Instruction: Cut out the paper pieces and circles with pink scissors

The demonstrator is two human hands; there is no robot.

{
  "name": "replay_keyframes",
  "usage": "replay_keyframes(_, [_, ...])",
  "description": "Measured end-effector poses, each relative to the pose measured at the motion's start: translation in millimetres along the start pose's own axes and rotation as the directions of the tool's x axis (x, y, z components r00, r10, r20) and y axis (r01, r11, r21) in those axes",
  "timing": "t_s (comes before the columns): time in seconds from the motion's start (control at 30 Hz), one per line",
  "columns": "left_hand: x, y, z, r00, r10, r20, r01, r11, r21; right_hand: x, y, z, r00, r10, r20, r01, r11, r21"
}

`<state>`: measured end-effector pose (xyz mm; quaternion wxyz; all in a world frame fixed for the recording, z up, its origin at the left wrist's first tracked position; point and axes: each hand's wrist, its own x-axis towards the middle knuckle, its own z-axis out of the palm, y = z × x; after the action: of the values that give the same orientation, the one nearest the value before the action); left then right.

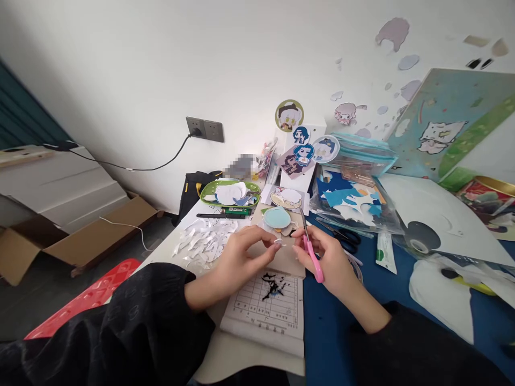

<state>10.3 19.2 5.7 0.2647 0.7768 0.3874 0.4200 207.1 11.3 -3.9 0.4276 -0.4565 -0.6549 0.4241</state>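
Note:
Between thumb and forefinger, my left hand pinches a small white paper piece above a brown board. My right hand grips pink-handled scissors, their blades pointing up and away from me. Just beyond both hands lies a light blue paper disc. Nearer to me, black paper scraps rest on a printed form pad. White paper strips are heaped to the left of my left hand.
A green tray with paper cutouts stands at the back left. Dark-handled scissors, a white tube and a plastic bag with blue paper lie to the right. Cartoon cutouts stand against a white box behind.

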Motion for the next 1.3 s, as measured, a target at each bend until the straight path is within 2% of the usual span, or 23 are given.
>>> replay_keyframes(0.2, [-5,8,3.3,0.997,-0.035,0.064,0.04,0.997,-0.068,-6,-1,5,0.997,0.013,0.076,-0.03,0.973,0.23])
replay_keyframes(0.4, [-6,12,3.7,0.987,-0.112,0.115,0.124,0.987,-0.106,-9,-1,8,0.989,0.02,0.147,-0.07,0.935,0.347])
replay_keyframes(0.7, [-5,11,5.1,0.962,-0.162,0.218,0.193,0.973,-0.126,-5,-2,11,0.989,0.109,0.1,-0.134,0.943,0.304])
replay_keyframes(1.3, [-3,9,6.4,0.927,-0.237,0.289,0.295,0.939,-0.175,-5,0,9,0.986,0.121,0.112,-0.15,0.939,0.31])
